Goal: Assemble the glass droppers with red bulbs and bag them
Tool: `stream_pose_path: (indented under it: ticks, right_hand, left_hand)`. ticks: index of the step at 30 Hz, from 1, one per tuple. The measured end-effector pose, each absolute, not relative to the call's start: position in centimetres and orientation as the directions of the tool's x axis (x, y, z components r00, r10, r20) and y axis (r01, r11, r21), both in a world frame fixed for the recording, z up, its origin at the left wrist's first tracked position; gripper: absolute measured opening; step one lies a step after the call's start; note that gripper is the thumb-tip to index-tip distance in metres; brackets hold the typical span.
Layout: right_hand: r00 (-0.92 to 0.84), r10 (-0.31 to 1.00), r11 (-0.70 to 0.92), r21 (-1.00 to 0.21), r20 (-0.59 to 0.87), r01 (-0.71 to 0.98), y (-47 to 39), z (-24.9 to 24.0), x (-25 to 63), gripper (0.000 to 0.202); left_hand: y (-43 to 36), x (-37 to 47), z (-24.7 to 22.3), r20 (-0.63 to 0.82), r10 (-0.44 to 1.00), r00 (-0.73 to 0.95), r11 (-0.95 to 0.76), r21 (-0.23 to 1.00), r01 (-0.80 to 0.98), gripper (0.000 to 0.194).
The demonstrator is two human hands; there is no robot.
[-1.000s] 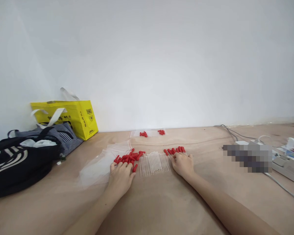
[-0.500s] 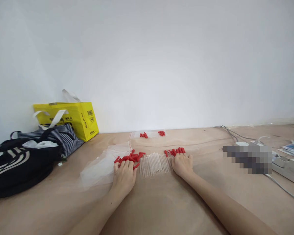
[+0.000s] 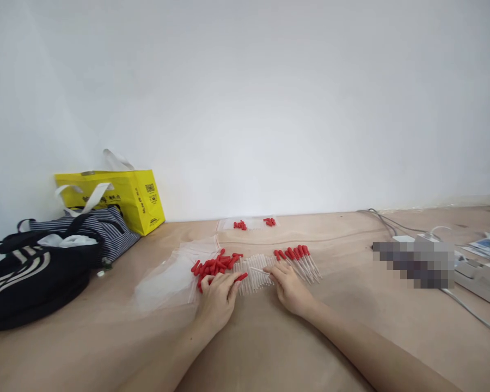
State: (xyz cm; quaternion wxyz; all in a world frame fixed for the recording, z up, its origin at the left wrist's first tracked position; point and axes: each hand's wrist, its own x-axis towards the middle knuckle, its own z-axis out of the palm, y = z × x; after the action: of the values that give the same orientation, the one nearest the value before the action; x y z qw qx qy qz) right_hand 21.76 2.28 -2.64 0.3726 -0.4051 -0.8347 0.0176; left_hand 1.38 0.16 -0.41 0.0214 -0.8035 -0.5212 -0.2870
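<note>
While a red cap [image 3: 240, 276] is pinched in the left hand [image 3: 217, 298] at lower centre of the head view, a pale tube [image 3: 258, 270] is held in the fingertips of the right hand [image 3: 291, 289]. Joining appears to be in hand; alignment of the two ends is called for. The wooden tabletop [image 3: 253, 348] is backed by a white wall [image 3: 269, 109]; a yellow bag [image 3: 149, 204] is placed at left.

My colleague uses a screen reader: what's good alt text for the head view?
Left hand holding a red cap, right hand a thin tube, over a row of tubes on a table. Red caps are piled by the left hand; red-capped tubes lie by the right.
</note>
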Motion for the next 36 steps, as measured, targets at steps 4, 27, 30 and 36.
stream_pose_path:
  ticks: [4, 27, 30, 36]
  right_hand:
    - [-0.448, 0.686, 0.683, -0.295, 0.574, 0.668, 1.9, -2.6, 21.5, 0.035]
    - [-0.566, 0.554, 0.769, -0.116, 0.611, 0.628, 1.2, -1.8, 21.7, 0.04]
    - [-0.571, 0.535, 0.768, -0.077, 0.622, 0.636, 1.1, -1.6, 21.8, 0.035]
    - [-0.548, 0.547, 0.751, -0.084, 0.633, 0.654, 0.8, -1.8, 21.3, 0.027]
  left_hand:
    - [0.0, 1.5, -0.2, 0.492, 0.82, 0.292, -0.466, 0.277, 0.84, 0.024]
    - [-0.6, 2.2, -0.1, 0.558, 0.78, 0.282, -0.533, 0.359, 0.766, 0.017]
    - [-0.8, 2.4, 0.0, 0.556, 0.772, 0.308, -0.55, 0.342, 0.762, 0.017]
    - [-0.9, 2.5, -0.1, 0.581, 0.737, 0.346, -0.577, 0.274, 0.769, 0.016]
